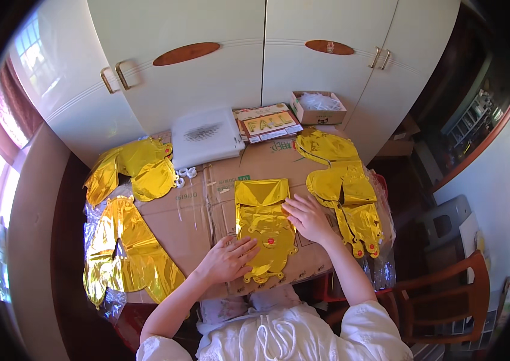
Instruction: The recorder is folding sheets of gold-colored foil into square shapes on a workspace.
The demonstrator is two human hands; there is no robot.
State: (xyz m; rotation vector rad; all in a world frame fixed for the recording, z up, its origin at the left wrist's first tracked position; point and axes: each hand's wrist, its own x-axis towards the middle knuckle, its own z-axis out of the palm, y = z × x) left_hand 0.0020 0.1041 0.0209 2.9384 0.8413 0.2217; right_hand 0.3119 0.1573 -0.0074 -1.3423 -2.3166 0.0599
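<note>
A flat gold foil balloon (267, 210), folded into a long strip, lies on the cardboard in front of me. Its upper end is a straight-edged square, its lower end has scalloped edges, and a small red mark shows on it. My left hand (229, 259) rests with outstretched fingers on its lower left edge. On its upper right edge lies my right hand (308, 218), fingers extended and apart. Neither hand grips anything that I can see.
More flat gold foil balloons lie at the far left (128, 165), near left (122, 253) and right (345, 186). Along the back are a white plastic pack (204, 138), printed flat packages (267, 123) and a small box (320, 111). White ribbon rolls (186, 174) sit beside the pack. A wooden chair (478, 295) stands right.
</note>
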